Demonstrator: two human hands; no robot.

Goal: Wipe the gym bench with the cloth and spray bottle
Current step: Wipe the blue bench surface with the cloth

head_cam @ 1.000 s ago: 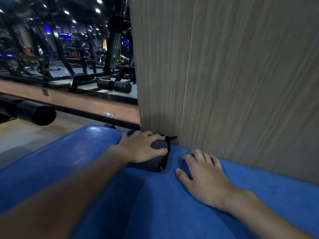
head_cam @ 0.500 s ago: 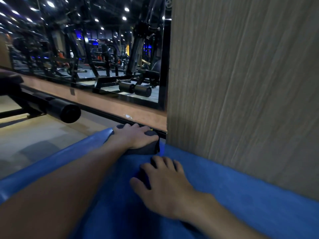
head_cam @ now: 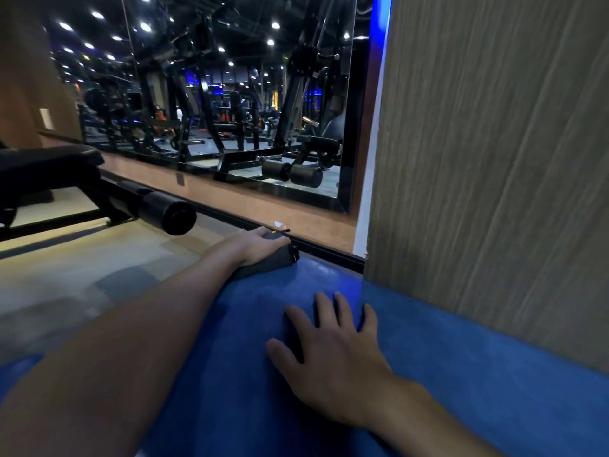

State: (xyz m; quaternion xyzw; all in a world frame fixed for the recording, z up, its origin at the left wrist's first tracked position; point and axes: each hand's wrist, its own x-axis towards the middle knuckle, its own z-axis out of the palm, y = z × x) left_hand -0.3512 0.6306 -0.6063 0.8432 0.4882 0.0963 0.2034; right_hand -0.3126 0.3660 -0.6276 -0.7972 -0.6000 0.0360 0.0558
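Cloth (head_cam: pixel 271 262), dark and folded, sits at the bench's far edge, just above the middle of the frame, under your left hand (head_cam: pixel 258 246). Its fingers curl over the far side and hold it against the blue padding. Your right hand (head_cam: pixel 333 356) lies flat on the bench (head_cam: pixel 478 374), lower and right of centre, fingers straight and spread, holding nothing, near the wood-grain panel (head_cam: pixel 494 159) filling the right side. A black roller pad (head_cam: pixel 168 212) juts in at left, below a wall mirror (head_cam: pixel 230 110).
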